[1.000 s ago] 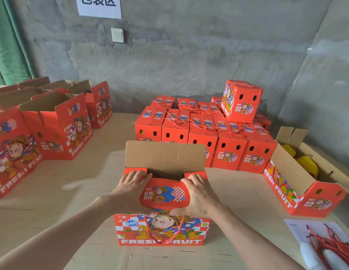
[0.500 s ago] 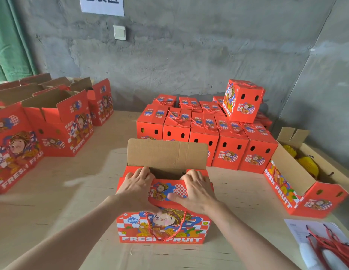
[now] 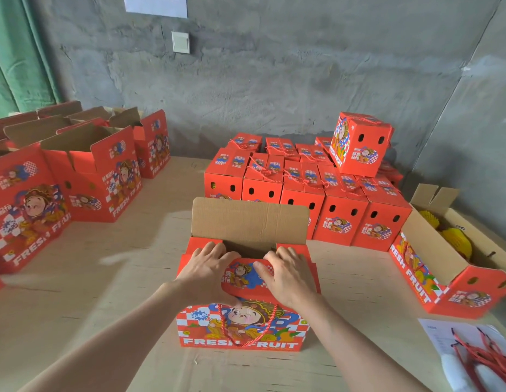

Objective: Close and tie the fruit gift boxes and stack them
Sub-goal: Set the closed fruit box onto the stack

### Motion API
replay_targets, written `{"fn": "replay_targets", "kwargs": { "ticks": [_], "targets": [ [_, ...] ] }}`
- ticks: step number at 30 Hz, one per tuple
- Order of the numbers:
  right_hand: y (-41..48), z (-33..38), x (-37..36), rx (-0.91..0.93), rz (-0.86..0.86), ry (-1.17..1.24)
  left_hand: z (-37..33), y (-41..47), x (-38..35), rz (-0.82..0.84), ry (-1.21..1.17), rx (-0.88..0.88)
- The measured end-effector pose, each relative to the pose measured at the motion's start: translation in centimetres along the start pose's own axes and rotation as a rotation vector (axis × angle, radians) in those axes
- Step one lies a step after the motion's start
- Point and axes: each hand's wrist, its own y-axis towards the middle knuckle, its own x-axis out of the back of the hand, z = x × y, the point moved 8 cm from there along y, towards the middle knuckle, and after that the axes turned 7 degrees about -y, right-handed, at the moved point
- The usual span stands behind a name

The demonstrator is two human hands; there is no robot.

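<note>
Cardboard rear flap [image 3: 249, 222] seen upright just behind left grip [image 3: 206, 270] and right grip [image 3: 285, 273]; front flap [image 3: 243, 277] held down under both, fingers spread flat; box [image 3: 240, 326] long axis left-right; rear flap equally near both.

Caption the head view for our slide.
Left hand and right hand press the front flap onto a red gift box.

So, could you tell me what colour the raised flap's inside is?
The flap is plain brown cardboard, in the head view.
</note>
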Motion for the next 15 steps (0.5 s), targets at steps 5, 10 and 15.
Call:
{"fn": "replay_targets", "kwargs": {
  "ticks": [5,10,15],
  "targets": [
    [0.3,0.6,0.3,-0.138,-0.069,-0.015,0.2,0.2,-0.2,0.055,-0.007,0.023],
    [0.4,0.0,0.2,-0.136,-0.072,0.076,1.0,-0.2,1.8,0.04,-0.368,0.061],
    [0.4,0.0,0.2,-0.159,-0.08,0.1,5.4,-2.7,3.6,-0.469,-0.349,0.297]
  ]
}}
